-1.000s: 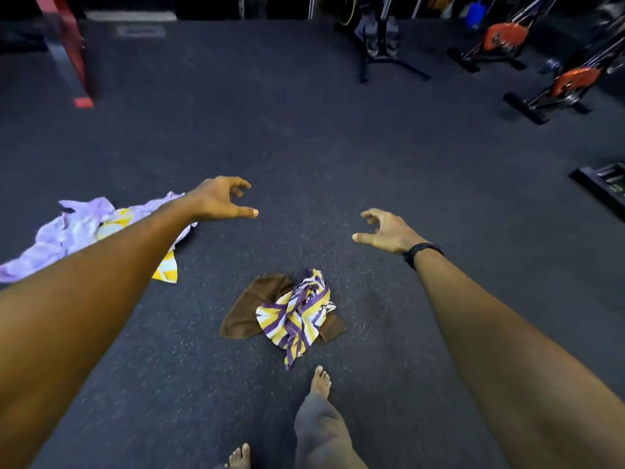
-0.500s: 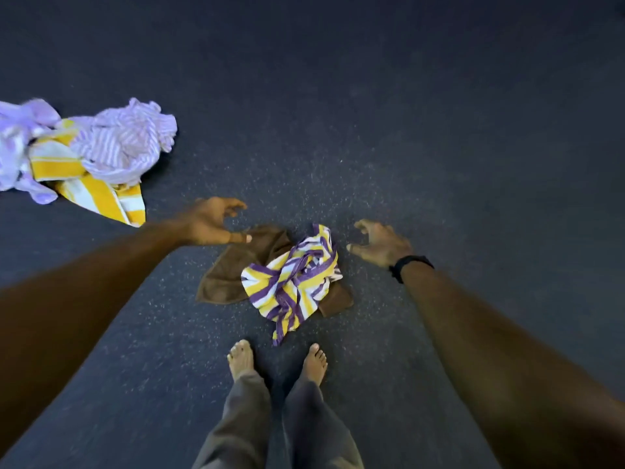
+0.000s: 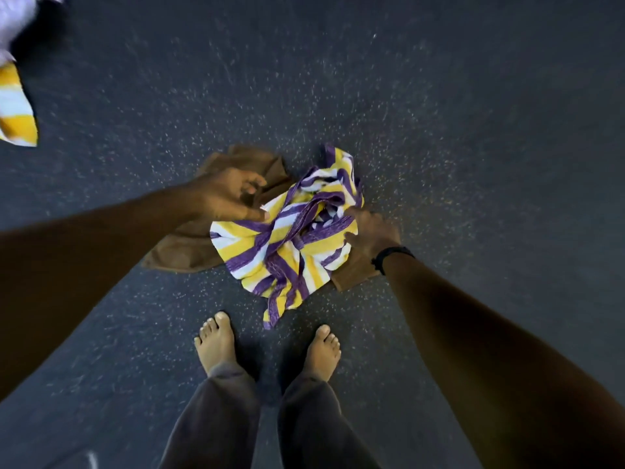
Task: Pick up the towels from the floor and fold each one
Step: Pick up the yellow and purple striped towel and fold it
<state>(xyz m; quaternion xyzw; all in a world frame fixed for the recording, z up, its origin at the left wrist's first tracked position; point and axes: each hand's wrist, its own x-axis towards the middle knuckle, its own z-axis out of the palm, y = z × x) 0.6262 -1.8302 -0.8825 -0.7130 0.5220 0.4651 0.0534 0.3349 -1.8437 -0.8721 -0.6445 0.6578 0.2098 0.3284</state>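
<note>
A crumpled yellow, white and purple striped towel [image 3: 287, 245] lies on the dark floor just ahead of my bare feet, on top of a brown towel [image 3: 189, 252]. My left hand [image 3: 226, 198] hovers over the brown towel with its fingers loosely curled, and its thumb tip touches the striped towel's upper left edge. My right hand [image 3: 370, 231], with a black band on the wrist, is at the striped towel's right side. Its fingers and thumb pinch a purple-edged fold there. The brown towel's middle is hidden under the striped one.
At the far left edge lie a yellow and white striped towel [image 3: 15, 106] and a lilac towel [image 3: 17, 18], both cut off by the frame. My feet [image 3: 216, 343] stand close behind the pile. Speckled dark flooring [image 3: 439, 113] surrounds everything.
I have bent lower, so the view has tipped straight down. Both hands dropped from above the floor and closed in on the striped towel, which they now touch.
</note>
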